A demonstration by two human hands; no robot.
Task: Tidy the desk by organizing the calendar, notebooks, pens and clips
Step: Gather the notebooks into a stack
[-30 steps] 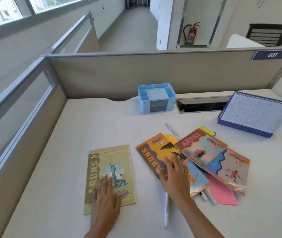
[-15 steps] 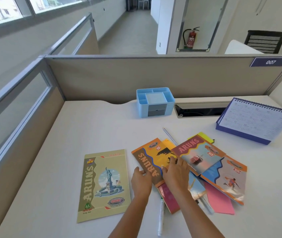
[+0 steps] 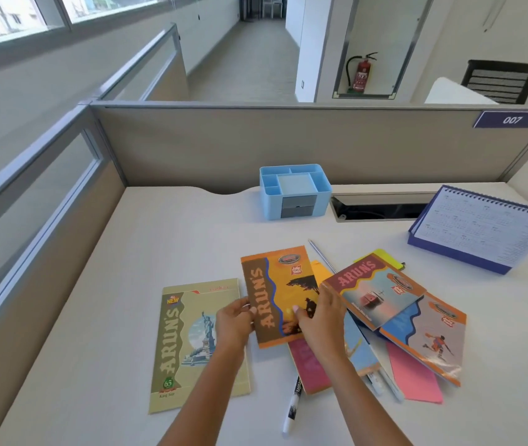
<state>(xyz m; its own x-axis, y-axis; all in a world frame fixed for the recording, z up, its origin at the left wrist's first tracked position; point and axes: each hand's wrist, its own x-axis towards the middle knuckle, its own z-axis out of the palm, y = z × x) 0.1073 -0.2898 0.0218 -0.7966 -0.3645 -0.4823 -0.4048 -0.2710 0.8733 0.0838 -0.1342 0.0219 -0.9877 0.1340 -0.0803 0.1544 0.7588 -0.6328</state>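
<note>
Both sides of the orange notebook (image 3: 275, 291) at centre frame were pinched: left grip (image 3: 233, 320) curled on its spine edge, right grip (image 3: 320, 320) opposite, probably to square it for stacking on the green notebook (image 3: 188, 342) just left. The pile (image 3: 417, 326) sprawled lower right on the desk (image 3: 159, 239).

both hands (image 3: 235, 320) (image 3: 319, 317) grip orange notebook (image 3: 275, 284) | green notebook (image 3: 185, 342) left (flat) | calendar (image 3: 481, 233) right
</note>
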